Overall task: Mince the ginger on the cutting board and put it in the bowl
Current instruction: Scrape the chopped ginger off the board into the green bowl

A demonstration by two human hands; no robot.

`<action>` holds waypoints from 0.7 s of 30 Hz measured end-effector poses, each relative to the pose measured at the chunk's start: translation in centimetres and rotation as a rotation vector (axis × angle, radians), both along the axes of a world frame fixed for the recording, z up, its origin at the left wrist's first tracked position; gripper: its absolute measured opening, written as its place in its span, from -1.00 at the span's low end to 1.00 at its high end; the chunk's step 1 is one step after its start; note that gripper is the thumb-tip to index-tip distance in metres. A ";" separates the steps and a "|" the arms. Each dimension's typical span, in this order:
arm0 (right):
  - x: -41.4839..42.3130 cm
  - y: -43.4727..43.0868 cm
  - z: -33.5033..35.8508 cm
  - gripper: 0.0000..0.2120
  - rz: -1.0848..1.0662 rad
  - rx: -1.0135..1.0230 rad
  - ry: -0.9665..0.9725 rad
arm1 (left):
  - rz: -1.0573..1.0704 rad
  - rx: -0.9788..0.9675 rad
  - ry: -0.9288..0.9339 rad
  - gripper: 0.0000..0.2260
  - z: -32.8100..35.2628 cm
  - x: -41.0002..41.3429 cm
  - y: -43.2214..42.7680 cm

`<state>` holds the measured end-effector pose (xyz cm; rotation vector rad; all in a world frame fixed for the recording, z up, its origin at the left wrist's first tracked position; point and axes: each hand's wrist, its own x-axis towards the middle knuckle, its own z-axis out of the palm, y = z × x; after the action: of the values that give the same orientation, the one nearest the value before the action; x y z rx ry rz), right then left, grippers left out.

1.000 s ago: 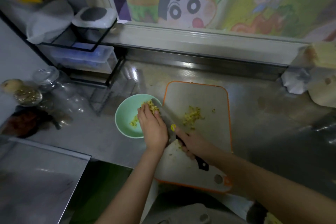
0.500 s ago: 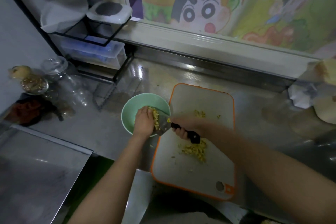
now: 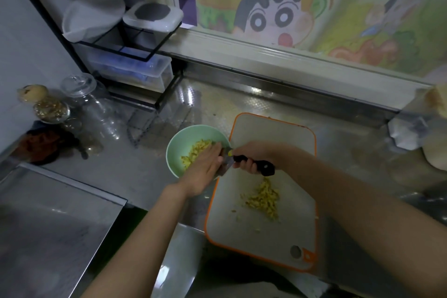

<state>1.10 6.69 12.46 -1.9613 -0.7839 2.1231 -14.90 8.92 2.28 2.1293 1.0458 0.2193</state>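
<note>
A pale green bowl (image 3: 179, 143) stands left of the white, orange-rimmed cutting board (image 3: 271, 133) and holds minced ginger (image 3: 196, 150). My right hand (image 3: 256, 155) grips the black handle of a knife (image 3: 263, 167), whose blade reaches over the bowl's right rim. My left hand (image 3: 205, 167) lies with straight fingers against the blade, over the bowl. A second pile of minced ginger (image 3: 262, 198) lies on the middle of the board.
A black wire rack (image 3: 135, 38) with plastic containers stands at the back left. Glass jars (image 3: 79, 101) sit left of the bowl. A crumpled bag (image 3: 406, 133) lies at the right. A metal ledge runs along the back wall.
The knife, loaded with ginger, came over the bowl and my left hand slid along the blade; more ginger now lies in the bowl. The camera moved closer.
</note>
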 end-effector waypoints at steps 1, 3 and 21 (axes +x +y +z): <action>0.1 -0.1 0.1 -0.61 0.008 -0.007 0.004 | 0.016 -0.007 0.038 -0.58 -0.1 0.0 0.1; 0.2 -0.4 0.4 -0.60 0.006 -0.025 0.022 | 0.087 -0.004 0.124 -0.58 -0.6 -0.3 0.8; 2.8 -3.6 3.0 -0.61 0.165 0.170 -0.198 | 0.240 0.012 0.106 -0.57 -0.4 -0.4 1.2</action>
<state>3.90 3.12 15.49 -2.1014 -1.1583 1.8887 -15.26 10.13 1.89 2.0424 1.3663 0.2296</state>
